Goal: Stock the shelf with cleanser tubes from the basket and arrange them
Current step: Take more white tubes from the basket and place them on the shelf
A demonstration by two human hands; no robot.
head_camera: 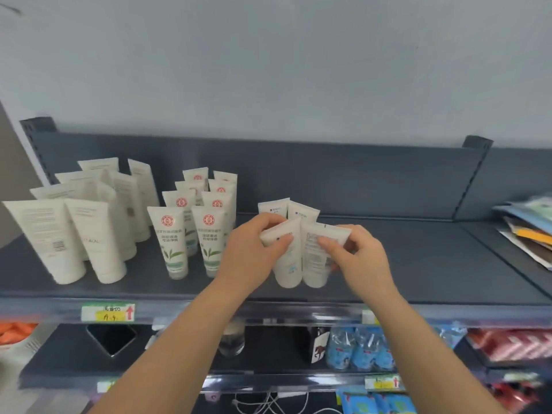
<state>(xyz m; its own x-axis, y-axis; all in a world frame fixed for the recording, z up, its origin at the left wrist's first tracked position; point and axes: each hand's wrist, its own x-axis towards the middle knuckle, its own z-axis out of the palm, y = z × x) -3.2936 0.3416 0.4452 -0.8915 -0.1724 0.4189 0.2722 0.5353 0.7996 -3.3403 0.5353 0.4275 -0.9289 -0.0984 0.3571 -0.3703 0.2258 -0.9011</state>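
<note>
Already, in the head view, most stocking looks done: plain white tubes (74, 231) stand at centre left and green-leaf tubes (191, 225) beside them. At centre, the left hand (254, 249) pinches one blue-print tube (285, 258) and the right hand (358, 255) another (316, 255), setting the front pair. No basket shows. The dark grey shelf (418, 264) is bare rightward, under a pale wall (268, 70).

Two white cleanser tubes (301, 255) stand cap-down, touching, near the shelf (418, 264) front.
</note>
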